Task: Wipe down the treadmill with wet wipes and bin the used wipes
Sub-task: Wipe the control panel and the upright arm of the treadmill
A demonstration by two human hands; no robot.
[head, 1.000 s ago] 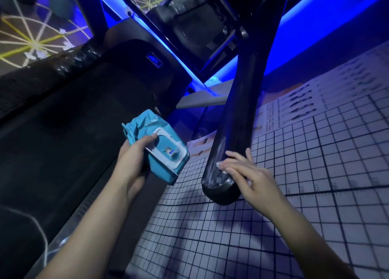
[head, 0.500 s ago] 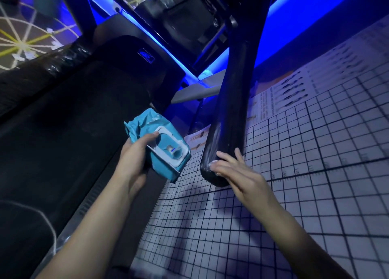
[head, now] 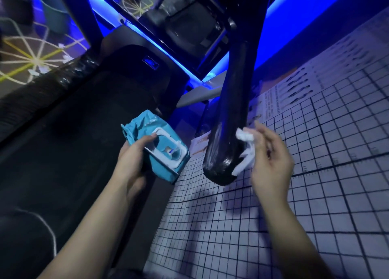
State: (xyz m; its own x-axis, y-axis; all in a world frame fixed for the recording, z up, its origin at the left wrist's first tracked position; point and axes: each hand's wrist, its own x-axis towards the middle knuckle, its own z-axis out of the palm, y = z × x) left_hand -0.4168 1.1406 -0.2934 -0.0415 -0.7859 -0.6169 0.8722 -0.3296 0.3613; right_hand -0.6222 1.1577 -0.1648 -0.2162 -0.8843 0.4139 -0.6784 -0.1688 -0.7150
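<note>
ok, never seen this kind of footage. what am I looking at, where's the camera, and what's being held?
There is no robot here. A person works with bare hands, and the single camera sits on their head looking forward and down, so both forearms come in from the bottom edge.

The left hand grips a blue wipes pack, white lid facing up. The right hand holds a white wet wipe at the right side of the black treadmill handrail, near its rounded end, which shows pale smears.

The dark treadmill belt lies to the left. A white gridded floor mat lies to the right. The glow is blue strip lighting.
</note>
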